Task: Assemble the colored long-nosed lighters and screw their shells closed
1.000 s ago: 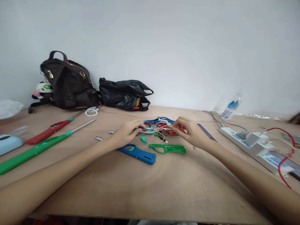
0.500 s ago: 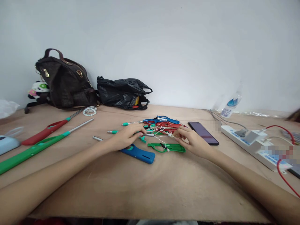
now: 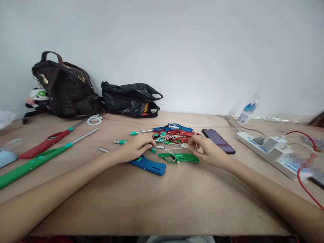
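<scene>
My left hand (image 3: 135, 147) pinches the end of a thin metal tube (image 3: 159, 147) just above a blue lighter shell (image 3: 148, 165). My right hand (image 3: 206, 148) is closed on a small clear wired part (image 3: 186, 146) joined to that tube by white wires (image 3: 172, 150). Both hands hover over a green lighter shell (image 3: 181, 157). Behind them lies a pile of red, blue and green lighter parts (image 3: 174, 133).
Long red (image 3: 48, 141) and green (image 3: 40, 158) lighters lie at left. A brown bag (image 3: 67, 87) and black plastic bag (image 3: 130, 99) stand by the wall. A phone (image 3: 218, 141), power strip (image 3: 273, 153) and bottle (image 3: 248, 111) are at right.
Both hands drew the wired tube assembly out of the parts pile toward me, above the green shell. The phone became uncovered.
</scene>
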The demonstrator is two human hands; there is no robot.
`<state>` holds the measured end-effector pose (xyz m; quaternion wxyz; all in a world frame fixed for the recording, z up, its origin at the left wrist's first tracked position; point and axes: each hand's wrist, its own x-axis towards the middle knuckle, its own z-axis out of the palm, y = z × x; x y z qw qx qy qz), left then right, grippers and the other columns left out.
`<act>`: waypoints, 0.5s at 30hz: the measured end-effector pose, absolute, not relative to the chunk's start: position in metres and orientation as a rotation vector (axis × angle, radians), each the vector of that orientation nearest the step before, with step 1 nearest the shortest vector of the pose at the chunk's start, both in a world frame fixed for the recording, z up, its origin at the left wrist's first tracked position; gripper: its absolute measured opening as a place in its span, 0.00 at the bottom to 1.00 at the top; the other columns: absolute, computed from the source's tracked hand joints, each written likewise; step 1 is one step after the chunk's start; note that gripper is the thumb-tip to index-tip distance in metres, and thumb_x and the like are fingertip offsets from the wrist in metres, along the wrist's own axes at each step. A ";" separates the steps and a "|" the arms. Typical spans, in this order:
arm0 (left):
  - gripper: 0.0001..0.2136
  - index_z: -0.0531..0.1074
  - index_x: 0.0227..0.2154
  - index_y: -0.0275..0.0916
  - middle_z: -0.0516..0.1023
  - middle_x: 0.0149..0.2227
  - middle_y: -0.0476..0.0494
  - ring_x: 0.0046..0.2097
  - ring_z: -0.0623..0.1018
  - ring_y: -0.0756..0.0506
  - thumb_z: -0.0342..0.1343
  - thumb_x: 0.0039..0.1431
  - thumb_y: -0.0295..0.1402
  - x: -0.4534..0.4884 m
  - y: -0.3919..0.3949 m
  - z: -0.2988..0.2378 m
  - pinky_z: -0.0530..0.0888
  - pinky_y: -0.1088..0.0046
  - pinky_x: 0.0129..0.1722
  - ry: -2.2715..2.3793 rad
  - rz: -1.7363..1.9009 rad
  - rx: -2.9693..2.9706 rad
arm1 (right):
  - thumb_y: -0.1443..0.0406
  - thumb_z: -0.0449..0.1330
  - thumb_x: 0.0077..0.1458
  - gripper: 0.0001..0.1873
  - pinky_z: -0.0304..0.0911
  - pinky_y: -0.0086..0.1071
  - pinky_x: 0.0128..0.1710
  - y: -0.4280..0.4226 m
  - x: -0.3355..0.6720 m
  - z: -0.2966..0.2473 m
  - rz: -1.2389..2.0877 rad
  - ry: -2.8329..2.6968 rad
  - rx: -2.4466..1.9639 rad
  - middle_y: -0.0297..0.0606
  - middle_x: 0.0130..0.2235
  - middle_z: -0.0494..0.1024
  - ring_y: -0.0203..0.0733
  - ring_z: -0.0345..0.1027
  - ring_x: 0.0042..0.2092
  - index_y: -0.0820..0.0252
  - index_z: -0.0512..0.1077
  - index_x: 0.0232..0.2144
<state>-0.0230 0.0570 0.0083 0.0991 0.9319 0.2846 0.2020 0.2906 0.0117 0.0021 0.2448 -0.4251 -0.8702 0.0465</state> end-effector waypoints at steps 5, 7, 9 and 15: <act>0.11 0.70 0.37 0.39 0.76 0.43 0.41 0.49 0.73 0.41 0.42 0.66 0.33 -0.023 0.057 0.008 0.67 0.62 0.51 0.857 0.645 2.746 | 0.67 0.49 0.61 0.03 0.59 0.32 0.29 0.010 0.289 0.003 0.204 -2.385 -1.228 0.37 0.32 0.71 0.41 0.64 0.31 0.55 0.57 0.35; 0.11 0.70 0.37 0.39 0.76 0.43 0.41 0.49 0.72 0.40 0.43 0.66 0.33 -0.023 0.058 0.008 0.66 0.62 0.51 0.860 0.653 2.756 | 0.67 0.46 0.62 0.03 0.57 0.32 0.27 0.008 0.287 0.004 0.197 -2.392 -1.277 0.36 0.30 0.71 0.41 0.63 0.29 0.55 0.55 0.35; 0.11 0.71 0.37 0.40 0.76 0.43 0.42 0.49 0.72 0.41 0.43 0.66 0.33 -0.023 0.058 0.008 0.67 0.62 0.51 0.864 0.678 2.761 | 0.66 0.45 0.64 0.03 0.58 0.33 0.29 0.006 0.285 0.005 0.160 -2.383 -1.309 0.37 0.31 0.71 0.43 0.64 0.30 0.55 0.55 0.36; 0.09 0.70 0.37 0.39 0.75 0.40 0.43 0.45 0.72 0.42 0.46 0.65 0.33 -0.022 0.055 0.011 0.67 0.65 0.47 0.873 0.769 2.790 | 0.61 0.42 0.68 0.10 0.62 0.37 0.39 0.005 0.285 0.005 0.027 -2.359 -1.244 0.44 0.41 0.74 0.47 0.69 0.42 0.56 0.62 0.41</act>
